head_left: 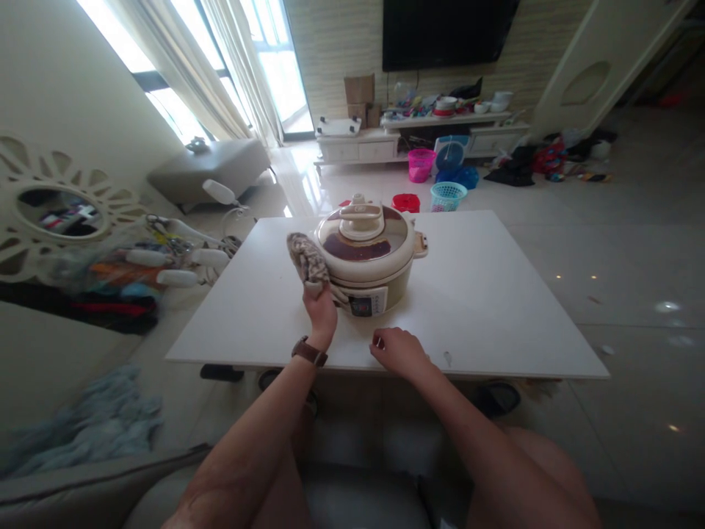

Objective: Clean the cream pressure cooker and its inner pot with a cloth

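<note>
A beige electric cooker (pixel 368 253) with a brown-patterned lid stands on the white table (pixel 496 294), its control panel facing me. My left hand (pixel 320 310), with a brown watch strap at the wrist, is closed on a mottled grey-brown cloth (pixel 307 258) and presses it against the cooker's left side. My right hand (pixel 397 350) rests on the table just in front of the cooker, fingers curled under, apart from the pot. What, if anything, lies in those fingers is hidden.
Left of the table lie white handles and cables (pixel 181 257) beside a grey ottoman (pixel 209 173). Behind the table sit a red lid (pixel 406 202), a teal basket (pixel 447 195) and a pink basket (pixel 421 164) below a white TV cabinet (pixel 418 139). A bluish cloth (pixel 82 426) lies at lower left.
</note>
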Tool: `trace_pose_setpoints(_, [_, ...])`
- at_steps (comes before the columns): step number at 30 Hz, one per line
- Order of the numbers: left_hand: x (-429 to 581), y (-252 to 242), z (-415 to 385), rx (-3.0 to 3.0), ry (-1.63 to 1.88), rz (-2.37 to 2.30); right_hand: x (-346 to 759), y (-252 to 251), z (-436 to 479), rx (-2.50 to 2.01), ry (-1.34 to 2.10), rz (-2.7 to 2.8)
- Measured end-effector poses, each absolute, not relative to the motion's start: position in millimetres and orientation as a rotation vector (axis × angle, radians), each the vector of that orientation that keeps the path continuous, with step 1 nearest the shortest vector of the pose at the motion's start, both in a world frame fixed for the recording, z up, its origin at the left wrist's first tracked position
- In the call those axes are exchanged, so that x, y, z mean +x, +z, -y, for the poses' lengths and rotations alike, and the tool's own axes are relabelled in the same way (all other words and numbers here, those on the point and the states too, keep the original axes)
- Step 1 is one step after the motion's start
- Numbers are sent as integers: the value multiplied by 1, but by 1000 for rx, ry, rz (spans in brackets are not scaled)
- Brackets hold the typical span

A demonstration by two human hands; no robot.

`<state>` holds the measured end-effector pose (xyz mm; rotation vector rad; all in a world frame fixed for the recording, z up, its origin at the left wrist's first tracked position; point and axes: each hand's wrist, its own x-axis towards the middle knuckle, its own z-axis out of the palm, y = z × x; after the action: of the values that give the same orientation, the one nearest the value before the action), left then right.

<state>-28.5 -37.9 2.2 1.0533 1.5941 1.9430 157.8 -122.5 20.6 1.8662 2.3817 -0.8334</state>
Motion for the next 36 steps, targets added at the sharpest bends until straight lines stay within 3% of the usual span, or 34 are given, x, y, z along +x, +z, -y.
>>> trace_pose_setpoints(5, [-12, -20, 44, 343, 1695, -1604, 162, 26, 116, 1951, -848, -2339])
trace_pose_setpoints(11, [38, -34, 102, 362, 1676, -1567, 196, 40, 91, 2337, -816, -2201])
trace_pose_setpoints(20, [73, -5, 148, 453, 1500, -1323, 217, 35, 79, 2682, -1005, -2180])
trace_pose_setpoints(23, [72, 8, 145, 456, 1486, -1149, 231, 34, 68, 2857, -1292, -2251])
trace_pose_setpoints(26, [61, 26, 135, 415, 1289, -952, 241, 40, 65, 2892, -1875, -2097])
trace_pose_setpoints(30, [35, 46, 116, 418, 993, -871, 237, 58, 81, 2274, -2768, -1613])
trace_pose_setpoints(32, [24, 50, 107, 472, 1007, -912, 233, 63, 90, 2007, -2923, -1465])
trace_pose_setpoints(36, [12, 48, 93, 599, 1168, -996, 228, 59, 101, 2036, -2856, -1509])
